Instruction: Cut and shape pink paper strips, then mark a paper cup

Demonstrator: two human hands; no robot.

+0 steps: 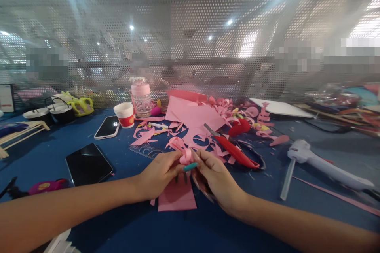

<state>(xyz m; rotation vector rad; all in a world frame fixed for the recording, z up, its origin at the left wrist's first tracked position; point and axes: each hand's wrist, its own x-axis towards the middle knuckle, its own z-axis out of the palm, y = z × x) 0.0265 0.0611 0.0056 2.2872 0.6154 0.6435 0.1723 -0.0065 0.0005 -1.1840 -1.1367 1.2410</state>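
My left hand [160, 172] and my right hand [218, 184] meet in front of me, fingers closed around a small curled pink paper strip [186, 157]. Both hands touch this piece from either side. A narrow teal tip [190, 167], which looks like a long fingernail, juts from my left thumb across the curl. Under my hands lies a pink paper sheet [178, 199] on the blue table. Just beyond, pink scraps and a clear stencil ruler [145, 151] lie close to my left fingers. Red-handled scissors [237, 152] rest past my right hand.
At left are a dark phone [89, 165], a second phone [107, 127], a paper cup [124, 114] and a pink-lidded jar [141, 99]. Pink sheets [196, 116] and cuttings pile up ahead. A glue gun [329, 164] lies at right. Perforated metal panels [208, 47] stand behind.
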